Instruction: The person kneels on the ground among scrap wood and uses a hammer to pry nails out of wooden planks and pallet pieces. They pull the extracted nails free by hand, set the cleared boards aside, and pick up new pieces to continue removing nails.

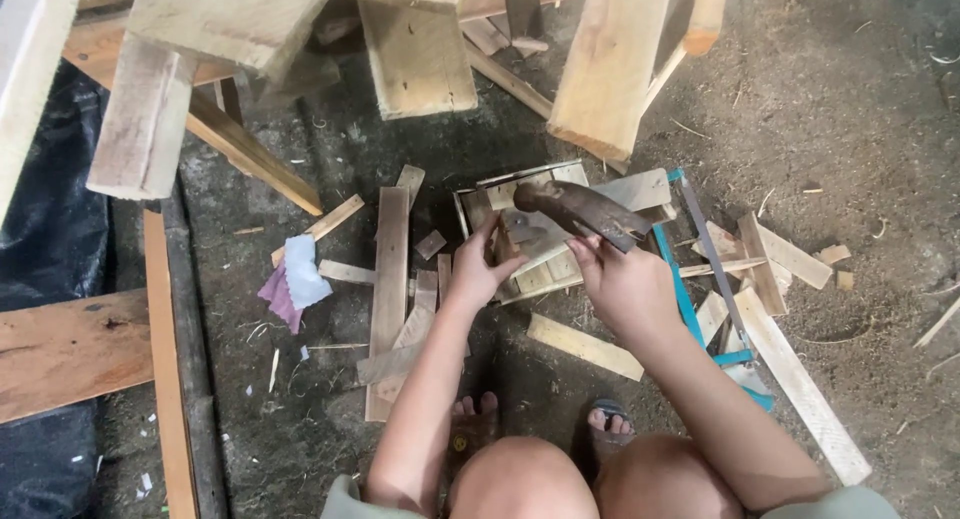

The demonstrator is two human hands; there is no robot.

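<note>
I crouch over a dirt floor strewn with wood scraps. My right hand (618, 276) grips the dark wooden handle of a hammer (580, 209), whose head points left over a small shallow wooden box (640, 191) filled with short slats. My left hand (478, 264) rests its fingers on the box's left side, pinching something small that I cannot make out, just under the hammer head. My knees and sandalled feet show at the bottom.
Loose slats (390, 279) lie left of the box, with a white and purple scrap (296, 277) beside them. A blue-framed hacksaw (700, 279) lies to the right among offcuts. Large planks (415, 49) and boards (70, 349) crowd the top and left.
</note>
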